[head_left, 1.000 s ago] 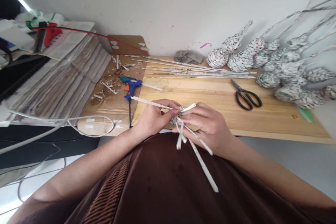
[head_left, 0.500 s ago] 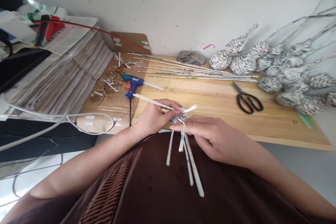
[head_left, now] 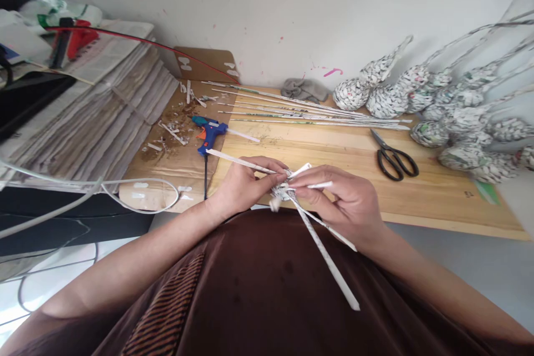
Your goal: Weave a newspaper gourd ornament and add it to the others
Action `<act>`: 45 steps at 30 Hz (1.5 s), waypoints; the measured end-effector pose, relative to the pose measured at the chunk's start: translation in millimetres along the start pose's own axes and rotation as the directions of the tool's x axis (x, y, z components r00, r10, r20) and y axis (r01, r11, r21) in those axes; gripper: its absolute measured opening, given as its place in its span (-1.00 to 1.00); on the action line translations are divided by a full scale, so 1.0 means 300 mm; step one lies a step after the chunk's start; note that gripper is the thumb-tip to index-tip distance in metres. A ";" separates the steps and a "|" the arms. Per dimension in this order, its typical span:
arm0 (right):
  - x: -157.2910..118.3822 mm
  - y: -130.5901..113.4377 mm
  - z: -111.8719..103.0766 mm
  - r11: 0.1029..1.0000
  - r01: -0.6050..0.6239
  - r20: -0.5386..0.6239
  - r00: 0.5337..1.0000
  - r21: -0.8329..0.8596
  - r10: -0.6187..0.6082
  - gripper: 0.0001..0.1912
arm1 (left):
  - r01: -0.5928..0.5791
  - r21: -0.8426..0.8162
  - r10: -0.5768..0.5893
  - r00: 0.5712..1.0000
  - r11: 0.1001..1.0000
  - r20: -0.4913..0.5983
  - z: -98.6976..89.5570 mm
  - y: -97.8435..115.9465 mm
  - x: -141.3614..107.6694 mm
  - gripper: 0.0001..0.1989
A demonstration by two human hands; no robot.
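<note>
Woven paper piece (head_left: 282, 193) between left hand (head_left: 246, 184), tight on it, and right hand (head_left: 348, 194), tight on a strip (head_left: 323, 184).

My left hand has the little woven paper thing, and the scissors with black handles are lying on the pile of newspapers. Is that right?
Not quite: the scissors aren't on the pile of newspapers. The head view shows them lying on the wooden board, near the woven paper balls. Your left hand does have the little woven paper thing.
</note>
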State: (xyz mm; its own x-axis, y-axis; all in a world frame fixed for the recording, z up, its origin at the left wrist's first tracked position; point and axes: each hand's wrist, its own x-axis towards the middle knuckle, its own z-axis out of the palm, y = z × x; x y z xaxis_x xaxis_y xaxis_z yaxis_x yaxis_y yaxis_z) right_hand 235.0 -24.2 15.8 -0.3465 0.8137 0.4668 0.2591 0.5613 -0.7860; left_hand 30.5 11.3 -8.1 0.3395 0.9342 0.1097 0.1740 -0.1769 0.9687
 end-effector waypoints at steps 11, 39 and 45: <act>-0.028 0.016 0.011 0.957 -0.255 -0.164 0.947 0.136 0.276 -0.86 | 0.046 -0.042 -0.049 0.996 0.998 -0.073 0.028 0.003 -0.025 -0.83; -0.057 0.017 -0.034 0.860 0.275 0.034 0.957 -0.430 -0.289 -0.63 | 0.029 -0.013 -0.030 0.994 1.000 -0.108 0.045 -0.003 -0.036 -0.86; -0.057 0.005 -0.028 0.817 0.377 0.176 0.926 -0.435 -0.334 -0.71 | -0.042 0.028 0.045 0.990 0.999 -0.133 0.049 0.001 -0.036 -0.91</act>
State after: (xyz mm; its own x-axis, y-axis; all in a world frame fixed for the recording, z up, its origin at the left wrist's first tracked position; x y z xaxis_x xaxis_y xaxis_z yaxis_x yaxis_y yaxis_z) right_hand 248.9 -36.0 9.9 -0.5660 0.5394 0.6234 0.4735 0.8318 -0.2898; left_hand 40.5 -3.5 -12.4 0.2213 0.9581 0.1818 0.1851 -0.2243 0.9568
